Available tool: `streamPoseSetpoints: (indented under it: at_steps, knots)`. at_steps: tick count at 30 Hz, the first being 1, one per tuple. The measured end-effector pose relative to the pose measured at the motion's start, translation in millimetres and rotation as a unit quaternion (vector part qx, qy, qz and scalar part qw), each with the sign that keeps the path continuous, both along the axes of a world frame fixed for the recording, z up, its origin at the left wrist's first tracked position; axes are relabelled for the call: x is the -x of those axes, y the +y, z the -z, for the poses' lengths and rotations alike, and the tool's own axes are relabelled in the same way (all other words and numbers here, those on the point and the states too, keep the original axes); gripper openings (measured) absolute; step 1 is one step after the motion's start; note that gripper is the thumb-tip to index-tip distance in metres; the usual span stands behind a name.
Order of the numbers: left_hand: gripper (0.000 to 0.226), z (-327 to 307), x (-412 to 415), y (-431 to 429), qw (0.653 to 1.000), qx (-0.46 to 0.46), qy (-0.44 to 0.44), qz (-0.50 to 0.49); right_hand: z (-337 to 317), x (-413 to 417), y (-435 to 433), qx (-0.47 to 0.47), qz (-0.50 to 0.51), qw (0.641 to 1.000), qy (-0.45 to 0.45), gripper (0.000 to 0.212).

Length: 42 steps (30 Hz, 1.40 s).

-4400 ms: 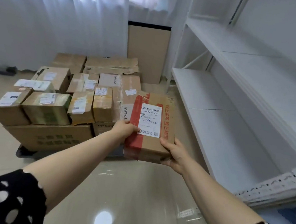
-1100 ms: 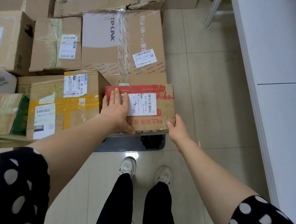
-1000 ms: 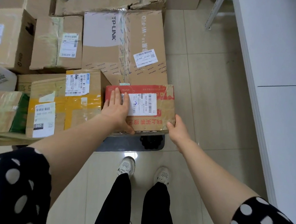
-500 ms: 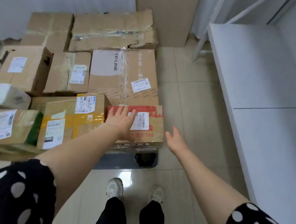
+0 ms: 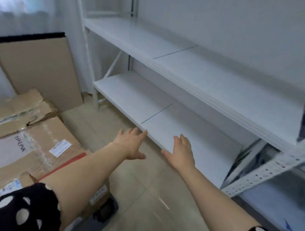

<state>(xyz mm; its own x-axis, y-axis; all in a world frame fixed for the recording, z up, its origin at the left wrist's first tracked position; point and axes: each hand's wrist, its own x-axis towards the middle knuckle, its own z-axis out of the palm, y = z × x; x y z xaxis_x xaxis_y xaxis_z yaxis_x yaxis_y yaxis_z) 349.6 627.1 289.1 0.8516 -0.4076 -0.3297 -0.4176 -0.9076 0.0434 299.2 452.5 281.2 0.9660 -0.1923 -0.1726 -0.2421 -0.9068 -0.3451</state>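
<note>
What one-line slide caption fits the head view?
Left hand and right hand, open, reach toward the lower white shelf beside stacked cardboard parcels.

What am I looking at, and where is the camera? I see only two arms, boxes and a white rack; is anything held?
There is no machine: a person wears one wide-angle camera on the head, looking forward and down, so the arms are the wearer's own. The left hand and right hand reach out with fingers spread and hold nothing. They are by the front edge of the lower shelf of a white metal rack; contact cannot be judged. On the left, cardboard parcels are stacked, among them a TP-LINK box, and a flat cardboard sheet leans at the wall.
</note>
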Motion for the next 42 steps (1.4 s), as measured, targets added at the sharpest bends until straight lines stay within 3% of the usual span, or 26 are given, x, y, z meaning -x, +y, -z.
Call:
streamPoseSetpoints:
  at_steps: [7,13,25,34,42]
  knots:
    - [0.074,-71,62,-169,0.978,0.067,-0.06,0.188,-56,118,-136,0.114,0.154,0.98,-0.053,0.066]
    - [0.065,-120,157,-339,0.939,0.105,-0.108,0.308,-90,242,-262,0.094,0.278,0.948,-0.123,0.059]
    - [0.062,-137,366,-625,0.881,0.12,-0.102,0.445,-115,477,-515,0.101,0.439,0.887,-0.1,0.055]
    - [0.062,-150,422,-768,0.847,0.122,-0.124,0.502,-128,548,-631,0.039,0.508,0.851,-0.126,0.052]
    - [0.053,-161,430,-911,0.842,0.207,-0.039,0.497,-151,562,-759,0.048,0.564,0.813,-0.138,0.058]
